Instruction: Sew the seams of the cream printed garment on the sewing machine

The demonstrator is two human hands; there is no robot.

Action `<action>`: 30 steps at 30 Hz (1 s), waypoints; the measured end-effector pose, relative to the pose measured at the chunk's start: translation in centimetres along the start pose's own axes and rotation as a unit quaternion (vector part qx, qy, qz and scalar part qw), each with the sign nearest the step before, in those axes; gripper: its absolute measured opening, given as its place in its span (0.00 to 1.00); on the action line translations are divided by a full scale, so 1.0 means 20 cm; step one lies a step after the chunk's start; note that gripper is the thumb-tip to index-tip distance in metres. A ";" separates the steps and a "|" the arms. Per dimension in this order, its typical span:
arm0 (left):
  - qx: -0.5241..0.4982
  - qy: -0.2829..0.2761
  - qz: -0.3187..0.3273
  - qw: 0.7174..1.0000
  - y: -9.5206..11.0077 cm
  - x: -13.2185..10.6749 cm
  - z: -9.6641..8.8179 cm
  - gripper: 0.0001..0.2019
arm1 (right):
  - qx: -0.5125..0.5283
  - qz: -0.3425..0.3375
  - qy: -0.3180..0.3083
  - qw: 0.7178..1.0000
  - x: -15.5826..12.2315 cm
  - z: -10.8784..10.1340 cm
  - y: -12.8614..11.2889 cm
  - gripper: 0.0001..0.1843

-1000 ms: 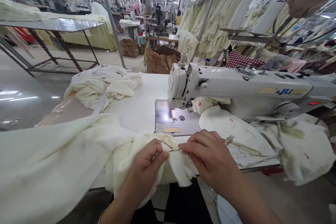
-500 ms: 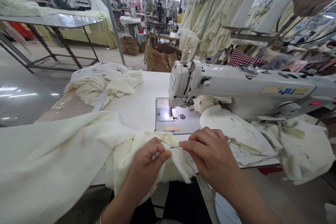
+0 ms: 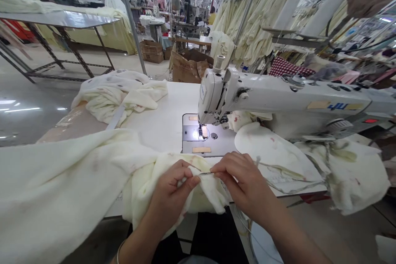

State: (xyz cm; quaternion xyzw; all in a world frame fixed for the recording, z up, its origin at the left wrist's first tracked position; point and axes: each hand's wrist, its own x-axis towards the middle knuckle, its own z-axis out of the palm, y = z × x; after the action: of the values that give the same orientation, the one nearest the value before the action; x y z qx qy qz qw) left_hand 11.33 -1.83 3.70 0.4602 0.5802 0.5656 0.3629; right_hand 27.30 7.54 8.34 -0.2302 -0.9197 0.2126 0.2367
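A cream fleece garment (image 3: 77,177) spreads over the near left of the white sewing table (image 3: 167,119). My left hand (image 3: 173,189) pinches a fold of that cream garment at its edge. My right hand (image 3: 244,181) is closed in a pinch on a thin metal tool (image 3: 204,173), whose tip touches the fabric between my two hands. The white sewing machine (image 3: 278,99) stands behind my hands, its needle area (image 3: 201,132) lit.
More cream fabric (image 3: 123,95) is piled at the table's far left, and another cream piece (image 3: 309,161) lies under the machine arm on the right. Cardboard boxes (image 3: 188,66), metal racks and hanging cream garments (image 3: 247,20) fill the room behind.
Both hands have stayed pinched together on the fabric edge, shifting only slightly. The view has moved a little, so the machine sits a bit higher in frame.
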 end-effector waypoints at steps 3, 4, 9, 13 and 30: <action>-0.011 0.000 0.004 1.000 0.00 0.00 0.00 0.11 | 0.010 0.009 0.002 1.000 0.00 0.01 0.01 0.10; -0.012 0.000 0.005 1.000 -0.01 0.00 0.00 0.11 | 0.001 0.003 0.005 1.000 0.00 0.01 0.01 0.10; -0.014 -0.010 0.006 1.000 -0.01 0.00 0.00 0.10 | -0.049 -0.010 0.008 0.999 0.00 0.01 0.01 0.11; -0.022 -0.015 0.005 1.000 -0.01 0.00 0.00 0.11 | -0.078 -0.009 0.002 0.997 0.00 0.02 0.01 0.12; -0.061 -0.040 0.025 0.997 -0.03 0.00 -0.02 0.09 | 0.187 0.144 -0.072 0.969 -0.02 0.09 0.05 0.07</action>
State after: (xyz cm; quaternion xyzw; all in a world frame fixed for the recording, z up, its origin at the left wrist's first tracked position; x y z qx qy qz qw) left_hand 10.87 -1.95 3.10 0.4739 0.5179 0.5897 0.3994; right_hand 27.00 7.67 6.30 -0.2959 -0.8353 0.4287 0.1759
